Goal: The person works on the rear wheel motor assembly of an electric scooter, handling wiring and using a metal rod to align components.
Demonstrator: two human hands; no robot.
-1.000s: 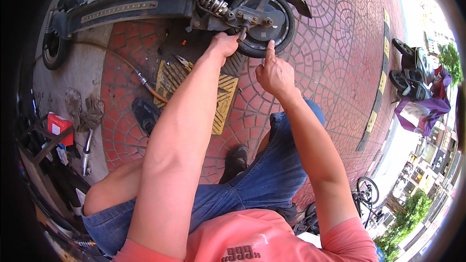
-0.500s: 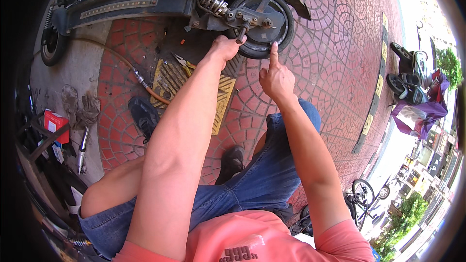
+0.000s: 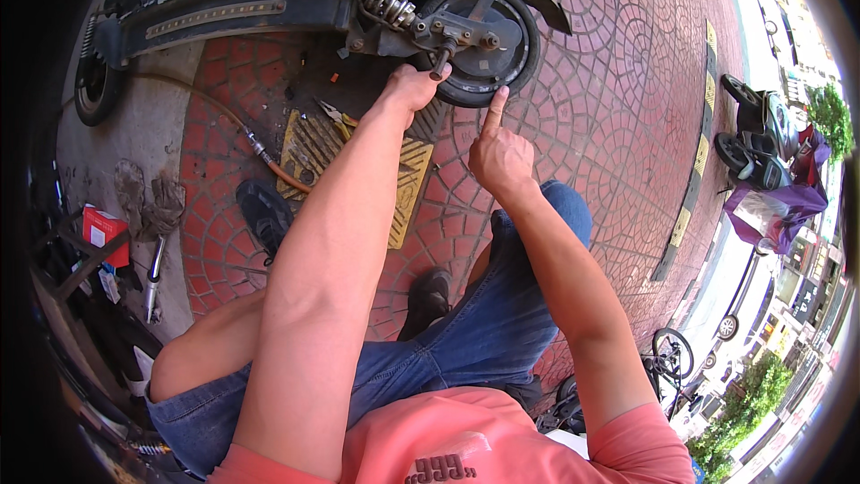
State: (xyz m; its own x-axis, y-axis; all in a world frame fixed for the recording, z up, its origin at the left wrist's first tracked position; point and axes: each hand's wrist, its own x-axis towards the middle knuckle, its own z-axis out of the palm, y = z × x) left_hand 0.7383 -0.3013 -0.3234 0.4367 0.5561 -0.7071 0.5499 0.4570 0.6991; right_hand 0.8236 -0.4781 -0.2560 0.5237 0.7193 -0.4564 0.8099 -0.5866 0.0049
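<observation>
At the far left, a small red box (image 3: 104,224) is lying among tools. Upper centre, the left hand (image 3: 414,90) is closing round a tool handle (image 3: 439,61) at the scooter's rear wheel (image 3: 484,45). Just right, the right hand (image 3: 498,154) is pointing, its index finger touching the tyre, other fingers curled and holding nothing. If the handle slips off the axle, knuckles could be hitting the spring (image 3: 387,5) or the fingertip getting pinched. A yellow ridged ramp (image 3: 313,148) is lying below.

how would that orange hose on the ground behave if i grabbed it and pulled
The orange hose lies in a loose curve across the paving, so it is probably floppy and would trail rather than lift stiffly. It runs under the scooter, so it may snag. Its metal fitting would likely drag.
</observation>
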